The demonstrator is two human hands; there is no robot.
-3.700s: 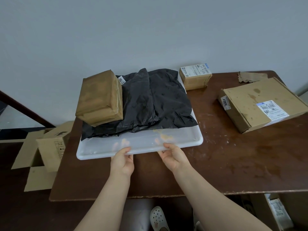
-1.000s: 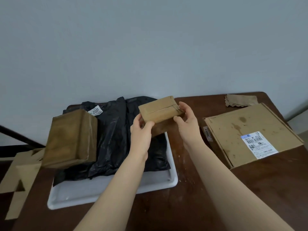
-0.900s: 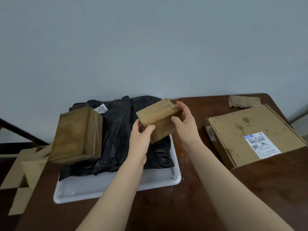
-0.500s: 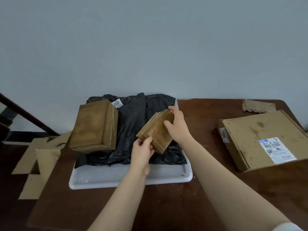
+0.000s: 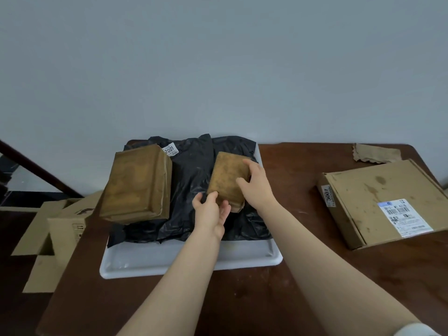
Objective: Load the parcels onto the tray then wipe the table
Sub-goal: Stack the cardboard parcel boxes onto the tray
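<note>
Atop the crumpled black bag parcel [image 5: 194, 180], on the right half of the white tray [image 5: 169, 260]: small brown parcel [image 5: 229, 178], lying roughly flat, grasped from both sides. Right hand [image 5: 258, 187] curled over its right edge and top face; left hand [image 5: 211, 214] pinching its near corner. Cannot tell whether already resting with full weight on the bag or a shade lifted. Set down level, not corner first, since soft plastic underneath probably gives unevenly. Press lightly with the right palm to bed it in, then ease off one hand at a time, left first, watching for any tilt toward the tray's right rim just beside. Leave a gap to the large brown parcel [image 5: 138, 183] on the left, seemingly jutting past the tray's left edge and best not nudged. Save room on the near strip of bare tray or on top for the flat carton [image 5: 383, 197], well apart on the right of the table [image 5: 291, 299] and likely next to load. Beyond it at the far right, a torn paper scrap [image 5: 375, 154]; down on the floor to the left, loose cardboard boxes [image 5: 60, 226].
</note>
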